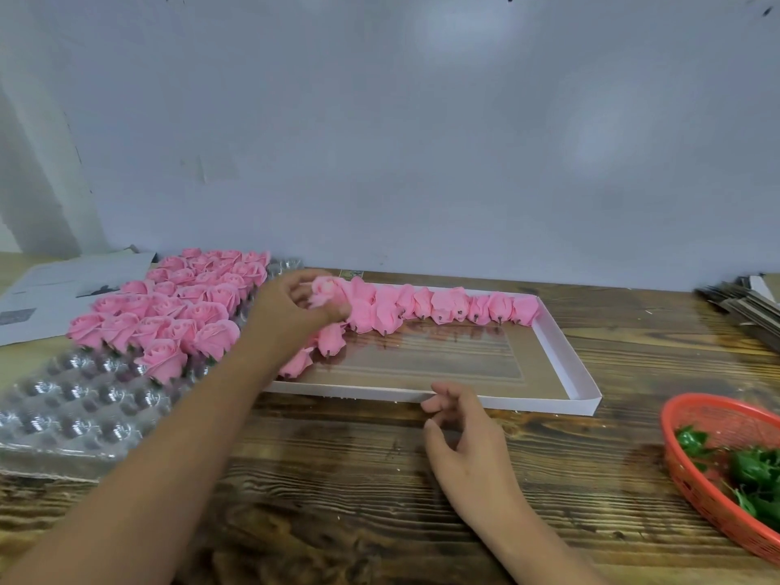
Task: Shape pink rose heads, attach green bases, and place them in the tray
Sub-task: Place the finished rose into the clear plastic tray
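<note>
My left hand (295, 304) holds a pink rose head (324, 291) in its fingertips over the far left corner of the white shallow tray (565, 356). A row of pink rose heads (443, 308) with dark bases lies along the tray's back edge, and a few more (333, 337) lie down its left side. My right hand (462, 432) hovers above the wooden table in front of the tray, fingers loosely curled and holding nothing. Several unshaped pink roses (177, 308) sit in a clear plastic blister tray (76, 407) at the left. Green bases (751, 470) lie in a red basket (692, 470) at the right.
Printed paper sheets (63, 285) lie at the far left behind the blister tray. A stack of flat cardboard pieces (743, 304) sits at the far right by the wall. The grey wall stands close behind the tray.
</note>
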Demonstrator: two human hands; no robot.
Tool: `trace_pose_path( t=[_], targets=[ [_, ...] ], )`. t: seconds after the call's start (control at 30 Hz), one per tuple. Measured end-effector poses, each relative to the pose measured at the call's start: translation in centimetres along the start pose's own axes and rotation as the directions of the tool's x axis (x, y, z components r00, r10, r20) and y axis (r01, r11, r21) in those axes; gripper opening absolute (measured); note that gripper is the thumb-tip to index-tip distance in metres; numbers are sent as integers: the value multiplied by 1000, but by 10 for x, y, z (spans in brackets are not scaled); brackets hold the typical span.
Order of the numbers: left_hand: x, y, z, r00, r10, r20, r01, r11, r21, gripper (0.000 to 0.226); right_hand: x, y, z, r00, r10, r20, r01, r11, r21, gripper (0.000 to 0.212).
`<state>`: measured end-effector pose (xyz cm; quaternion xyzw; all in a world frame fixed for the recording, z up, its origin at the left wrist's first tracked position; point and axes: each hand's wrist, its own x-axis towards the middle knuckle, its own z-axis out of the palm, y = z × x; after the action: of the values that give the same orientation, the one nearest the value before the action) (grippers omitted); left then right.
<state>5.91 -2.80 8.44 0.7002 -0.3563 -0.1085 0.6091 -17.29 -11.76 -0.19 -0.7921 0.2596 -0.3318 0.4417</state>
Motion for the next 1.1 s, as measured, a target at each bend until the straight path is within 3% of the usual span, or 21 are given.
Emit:
trace_pose_path(
  t=[0.13, 0.3, 0.67, 0.77, 1.03, 1.1],
  targets=[
    [39, -8, -30, 997, -46, -67, 56, 987, 153, 52, 0, 3, 0, 1000, -1, -7, 1, 1000, -4, 48],
    [71, -31, -60, 986, -90, -143, 131, 942, 309, 50, -1, 4, 2, 1000, 19, 21, -19, 1000, 22, 51],
    [100, -49, -68, 985, -87, -148, 164, 728, 665, 52, 0, 2, 1, 1000, -1, 27, 1, 1000, -7, 52],
    [105, -57, -68, 982, -91, -167, 182, 707, 683, 46, 1, 2, 1, 1000, 0, 23, 0, 1000, -3, 50],
    [110, -66, -69, 993, -58, -105, 120, 521, 845, 14, 4, 4, 3, 1000, 16, 26, -16, 1000, -15, 50],
    [110, -66, -68, 994, -24, -104, 103, 482, 870, 16, 4, 4, 3, 1000, 12, 14, -12, 1000, -8, 50]
  ],
)
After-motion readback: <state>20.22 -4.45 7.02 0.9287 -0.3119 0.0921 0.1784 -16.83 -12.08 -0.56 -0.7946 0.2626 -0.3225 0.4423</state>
